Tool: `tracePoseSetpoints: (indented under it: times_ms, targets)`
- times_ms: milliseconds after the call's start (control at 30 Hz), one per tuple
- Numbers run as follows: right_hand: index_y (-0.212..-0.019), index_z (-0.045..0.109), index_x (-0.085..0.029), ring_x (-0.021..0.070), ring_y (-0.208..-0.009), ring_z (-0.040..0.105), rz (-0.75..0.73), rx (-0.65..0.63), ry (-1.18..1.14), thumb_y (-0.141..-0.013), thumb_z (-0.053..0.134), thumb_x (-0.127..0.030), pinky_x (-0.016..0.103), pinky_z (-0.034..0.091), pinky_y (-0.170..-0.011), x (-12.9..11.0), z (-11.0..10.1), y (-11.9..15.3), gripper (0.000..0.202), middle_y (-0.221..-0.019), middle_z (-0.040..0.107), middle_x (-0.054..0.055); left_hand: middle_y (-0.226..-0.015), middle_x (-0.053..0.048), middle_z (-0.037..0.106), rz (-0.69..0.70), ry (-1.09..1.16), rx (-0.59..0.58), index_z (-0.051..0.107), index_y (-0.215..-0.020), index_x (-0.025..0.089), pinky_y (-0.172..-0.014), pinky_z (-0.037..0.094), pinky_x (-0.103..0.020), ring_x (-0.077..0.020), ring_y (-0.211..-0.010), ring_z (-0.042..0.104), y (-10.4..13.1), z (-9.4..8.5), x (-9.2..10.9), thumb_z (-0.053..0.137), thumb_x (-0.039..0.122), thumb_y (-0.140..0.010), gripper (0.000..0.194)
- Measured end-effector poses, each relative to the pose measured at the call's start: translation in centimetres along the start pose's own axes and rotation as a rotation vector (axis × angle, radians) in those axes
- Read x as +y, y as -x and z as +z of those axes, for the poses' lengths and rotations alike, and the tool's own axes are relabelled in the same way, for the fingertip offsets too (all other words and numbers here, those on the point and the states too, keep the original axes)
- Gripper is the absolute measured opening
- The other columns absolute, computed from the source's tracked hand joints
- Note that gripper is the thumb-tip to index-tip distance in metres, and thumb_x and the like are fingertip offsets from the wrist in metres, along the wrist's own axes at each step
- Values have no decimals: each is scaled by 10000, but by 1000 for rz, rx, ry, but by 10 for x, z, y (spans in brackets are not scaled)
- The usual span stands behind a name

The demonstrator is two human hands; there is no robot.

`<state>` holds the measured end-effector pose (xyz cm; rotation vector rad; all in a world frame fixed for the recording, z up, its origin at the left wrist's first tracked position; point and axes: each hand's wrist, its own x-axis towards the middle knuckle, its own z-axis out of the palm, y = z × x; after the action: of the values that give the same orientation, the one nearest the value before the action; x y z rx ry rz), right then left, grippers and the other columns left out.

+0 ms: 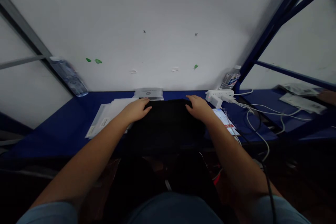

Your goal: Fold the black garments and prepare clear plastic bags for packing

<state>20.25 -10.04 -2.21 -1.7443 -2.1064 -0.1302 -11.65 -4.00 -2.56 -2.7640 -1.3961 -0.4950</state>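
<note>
A dark black piece, apparently folded fabric (165, 122), lies in front of me across the blue desk and reaches its near edge. Its folds are too dark to make out. At its far left corner rests my left hand (138, 109), the thumb spread away from the stretched fingers. My right hand (198, 107) lies on the far right corner in much the same way, fingers extended and thumb apart. Just beyond the black piece is a clear plastic packet (149, 93) with a round printed mark. White plastic envelopes (105, 119) lie beside my left forearm.
A phone with a lit screen (225, 121) lies beside my right forearm. Behind it sits a white power strip (219, 94) with plugs and several trailing cables. Water bottles stand at left (69, 77) and right (231, 77) against the white wall. Another person's hand (327, 97) shows at far right.
</note>
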Motion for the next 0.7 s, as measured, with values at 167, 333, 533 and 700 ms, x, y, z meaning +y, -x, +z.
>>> tracePoseSetpoints:
  times_ms: [167,333,533,700]
  targets:
    - [-1253,651,-137,305,-1209,573,-58,-234,123,-922,552,-260,573,294,-1136,6,8,-20,366,-1253,648,169,-1357,-133,637,0,-85,-94,650,-1240,202,-1028,492,-466,-301,-1236,611,-18,13,-6,487,412,-952,392]
    - [-1135,711,-179,255,-1100,610,-90,-143,129,-919,539,-190,513,310,-1135,12,13,-18,276,-1152,665,123,-1280,-119,685,-1,-83,-109,677,-1192,198,-972,521,-442,-297,-1186,640,-12,23,-3,450,384,-968,369]
    - [-1036,726,-176,226,-1036,630,-156,-50,94,-931,512,-187,437,331,-1116,13,9,-18,238,-1108,703,96,-1210,-115,715,-124,-17,-91,711,-1141,202,-937,525,-437,-313,-1123,663,-9,18,4,487,392,-954,348]
    - [-1043,679,-140,232,-957,652,-172,74,127,-914,479,-166,450,305,-1133,10,6,-13,239,-982,731,97,-1207,-105,719,-156,39,-22,712,-1145,198,-924,532,-442,-306,-1106,668,-7,8,8,499,374,-963,330]
